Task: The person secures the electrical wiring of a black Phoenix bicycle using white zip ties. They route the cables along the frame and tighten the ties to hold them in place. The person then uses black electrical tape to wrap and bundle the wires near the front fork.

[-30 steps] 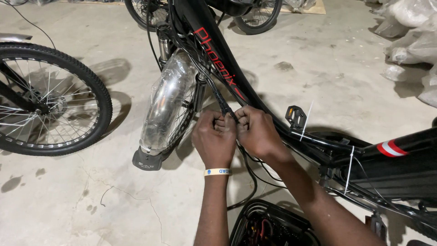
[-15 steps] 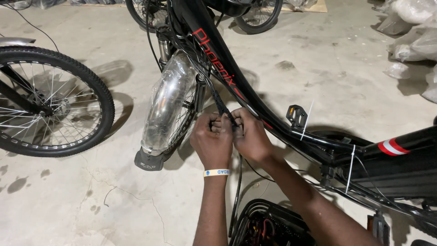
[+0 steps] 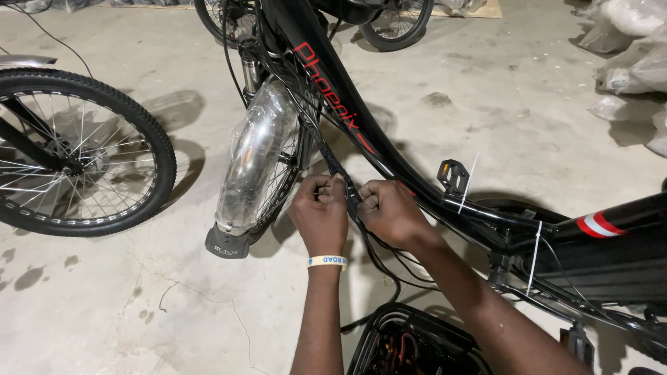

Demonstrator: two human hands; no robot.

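Where the black bicycle frame [image 3: 417, 187] slopes down to the right, red lettering runs along its down tube and a red-and-white stripe marks the far right section. Clear plastic wraps the front mudguard [image 3: 253, 163]. White zip ties [image 3: 533, 253] stand off the frame. Left hand [image 3: 321, 217] and right hand [image 3: 390, 212], fingers clamped together on the black cable bundle [image 3: 347, 191], just below the down tube. Open black box [image 3: 410, 344] below holds red and black wiring. Second bicycle wheel [image 3: 76, 153] at left; plastic bags [image 3: 629, 42] at upper right on the concrete floor [image 3: 139, 305].
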